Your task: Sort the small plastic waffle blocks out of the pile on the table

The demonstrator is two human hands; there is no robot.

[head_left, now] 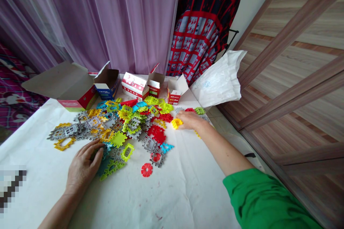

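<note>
Toy pieces (129,125) scattered on white sheet (53,186), left hand (83,162) laid over them, fingers half-curled, right hand (190,120) pressed against yellow piece (176,123), grip unclear.

Plastic tiles (126,128) in a heap mid-table (43,182), one loose disc (146,170) just nearer. L hand (83,164) on heap's near-left edge, R hand (189,120) at its right edge. Cardboard boxes (107,84) in a row along far edge, crumpled bag (217,80) right of them. Curtain (134,18) and hanging cloth (202,25) behind boxes, wooden door (290,78) far right.
</note>
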